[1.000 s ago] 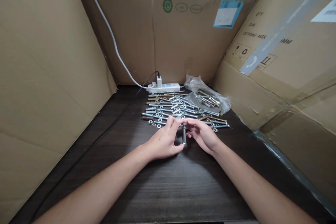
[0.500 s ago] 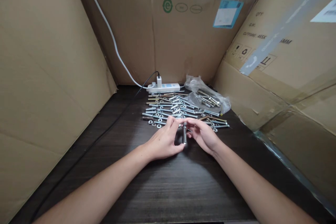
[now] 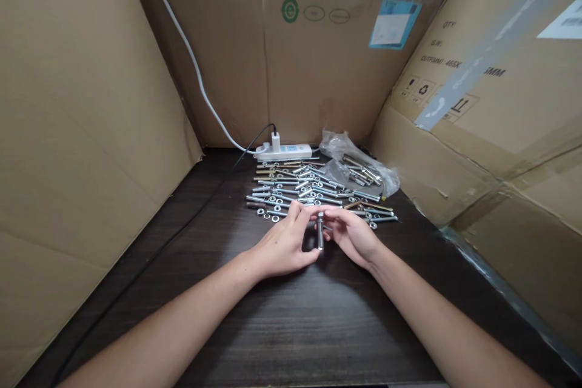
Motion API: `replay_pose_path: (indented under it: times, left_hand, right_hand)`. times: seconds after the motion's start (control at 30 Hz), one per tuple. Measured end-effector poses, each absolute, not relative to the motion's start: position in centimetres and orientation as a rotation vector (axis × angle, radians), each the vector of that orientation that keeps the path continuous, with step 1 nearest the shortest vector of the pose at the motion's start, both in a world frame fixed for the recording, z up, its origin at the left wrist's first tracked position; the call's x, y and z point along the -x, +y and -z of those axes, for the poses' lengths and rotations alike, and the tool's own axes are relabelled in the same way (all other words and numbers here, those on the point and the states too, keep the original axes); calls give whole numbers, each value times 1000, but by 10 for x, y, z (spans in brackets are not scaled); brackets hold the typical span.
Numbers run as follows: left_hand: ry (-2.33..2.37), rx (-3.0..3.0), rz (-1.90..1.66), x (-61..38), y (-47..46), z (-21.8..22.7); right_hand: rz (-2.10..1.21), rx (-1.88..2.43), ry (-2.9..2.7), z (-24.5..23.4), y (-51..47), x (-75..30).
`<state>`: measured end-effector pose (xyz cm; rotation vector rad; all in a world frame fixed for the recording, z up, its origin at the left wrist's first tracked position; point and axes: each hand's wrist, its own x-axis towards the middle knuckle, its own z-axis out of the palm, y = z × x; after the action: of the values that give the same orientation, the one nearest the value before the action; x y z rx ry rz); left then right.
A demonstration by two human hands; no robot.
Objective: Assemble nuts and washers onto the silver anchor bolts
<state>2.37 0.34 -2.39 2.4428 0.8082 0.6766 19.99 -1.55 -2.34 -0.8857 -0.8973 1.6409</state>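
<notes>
We have one metal bolt (image 3: 321,235) upright above the desk (image 3: 273,330), on the near side of the power strip (image 3: 297,152) and a little to its right, well apart from it. Our left hand (image 3: 282,245) pinches the bolt lengthwise, thumb at its low end and forefinger near its top. Our right hand (image 3: 353,235) comes in opposite, fingertips at the bolt's upper end; some are hidden, so we can't say whether that grip clasps it or merely touches. To handle it well, we should let the left thumb bear the bolt from beneath and leave fine movement to the right fingertips, since so smooth a shank would likely slip under a sideways push. Light, even pressure should serve better than squeezing. The bolt looks grey, shiny and cylindrical, with a wider collar near the top. Just on the near side of the power strip lie loose bolts (image 3: 330,200), slim rods in silvery and brassy tones, among chunky nuts (image 3: 260,212) and flat, ring-shaped washers (image 3: 275,218). Right of the power strip, a crinkled clear plastic bag (image 3: 388,179) lies with thicker bolts (image 3: 362,174). Behind the power strip rises matt brown cardboard (image 3: 318,73).
</notes>
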Motion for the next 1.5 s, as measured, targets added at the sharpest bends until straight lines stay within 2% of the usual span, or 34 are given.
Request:
replay_pose_path:
  times: [1.5]
  left_hand:
    - [774, -2419, -690, -24, 1, 21]
  right_hand:
    - [-1653, 889, -927, 19, -20, -195]
